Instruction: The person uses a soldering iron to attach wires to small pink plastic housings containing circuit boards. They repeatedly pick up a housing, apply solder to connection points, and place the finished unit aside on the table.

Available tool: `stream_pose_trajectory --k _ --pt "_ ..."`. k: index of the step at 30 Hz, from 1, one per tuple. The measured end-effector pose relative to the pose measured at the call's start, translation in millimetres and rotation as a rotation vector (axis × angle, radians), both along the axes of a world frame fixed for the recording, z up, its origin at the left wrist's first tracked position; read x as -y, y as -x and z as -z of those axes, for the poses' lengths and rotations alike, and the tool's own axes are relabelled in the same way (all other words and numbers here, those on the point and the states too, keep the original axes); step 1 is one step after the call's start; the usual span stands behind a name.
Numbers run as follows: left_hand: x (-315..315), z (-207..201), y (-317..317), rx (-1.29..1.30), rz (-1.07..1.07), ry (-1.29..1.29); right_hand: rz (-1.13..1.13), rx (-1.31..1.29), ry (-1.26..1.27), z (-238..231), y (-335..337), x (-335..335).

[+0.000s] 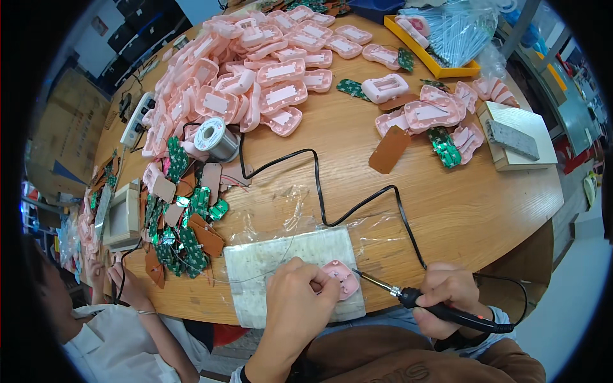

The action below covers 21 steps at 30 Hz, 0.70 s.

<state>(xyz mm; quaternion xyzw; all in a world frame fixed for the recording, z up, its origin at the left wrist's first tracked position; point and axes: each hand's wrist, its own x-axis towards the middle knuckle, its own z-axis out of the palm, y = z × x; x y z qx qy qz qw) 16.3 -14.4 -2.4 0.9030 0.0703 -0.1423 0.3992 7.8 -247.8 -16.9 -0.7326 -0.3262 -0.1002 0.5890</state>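
My right hand point(450, 297) is wrapped around the black handle of a soldering iron point(440, 309), its metal tip pointing left at the edge of a small pink plastic part point(342, 278). That part lies on a pale, worn work pad point(255, 297) and has small dark components inside. My left hand point(299, 297) is closed in a pinch over the part's left side. A thin solder wire point(246, 281) runs across the pad into its fingers; the fingertips partly hide both wire and part.
A solder spool point(216, 139) stands beyond the pad, beside a pile of pink shells point(278, 96). Green circuit boards point(191, 249) and brown plates lie to the left. The iron's black cord point(317, 182) zigzags over the table. A co-worker's hand point(131, 287) is at left.
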Motion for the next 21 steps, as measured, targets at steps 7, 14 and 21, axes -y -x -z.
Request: stream_pose_trajectory --k 7,14,21 --pt "0 -3 0 0.034 0.038 -0.078 0.044 -0.014 -0.037 -2 4 1" --pt "3 -14 24 0.524 0.140 -0.509 0.170 0.015 -0.103 3 10 7" --pt "-7 -43 -25 0.489 0.297 -0.216 0.576 -0.048 -0.528 -7 13 11"
